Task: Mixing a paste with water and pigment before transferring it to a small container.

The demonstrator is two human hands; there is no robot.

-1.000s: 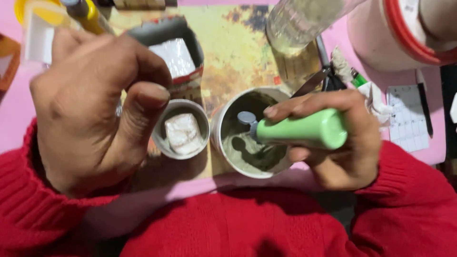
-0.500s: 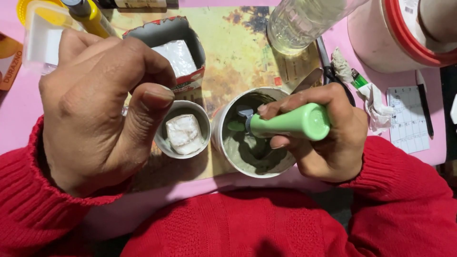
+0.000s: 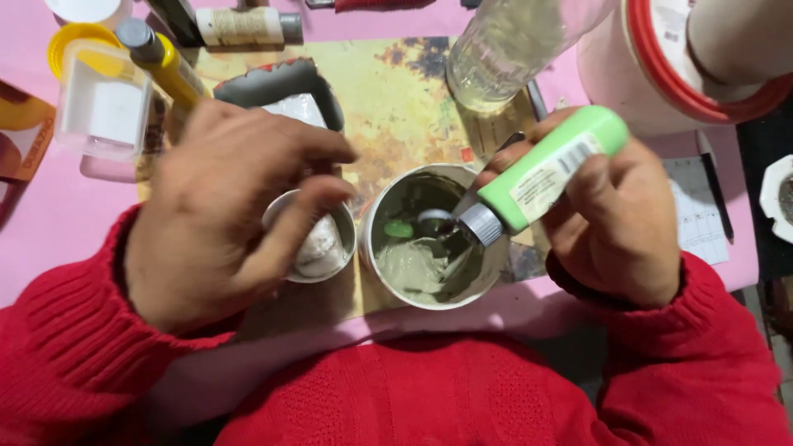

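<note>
My right hand [image 3: 615, 219] grips a light green paint tube [image 3: 545, 175], tilted with its silver nozzle down over a white cup [image 3: 431, 239]. The cup holds grey-green paste and a small blob of fresh green paint. My left hand [image 3: 223, 211] hovers with curled fingers over a small round bowl [image 3: 318, 241] holding a white lump; whether it holds anything I cannot tell. Both arms wear red knitted sleeves.
A stained yellow work mat [image 3: 396, 99] lies on a pink table. A clear plastic bottle [image 3: 512, 49] and a white bucket with a red rim [image 3: 661, 66] stand at the back right. A yellow-capped container [image 3: 95, 91], a yellow bottle [image 3: 161, 58] and a grey tin [image 3: 281, 87] stand at the back left.
My right hand has tipped the green tube from nearly level to steeply nozzle-down over the cup, and a green blob now lies on the paste. My left hand stayed over the small bowl.
</note>
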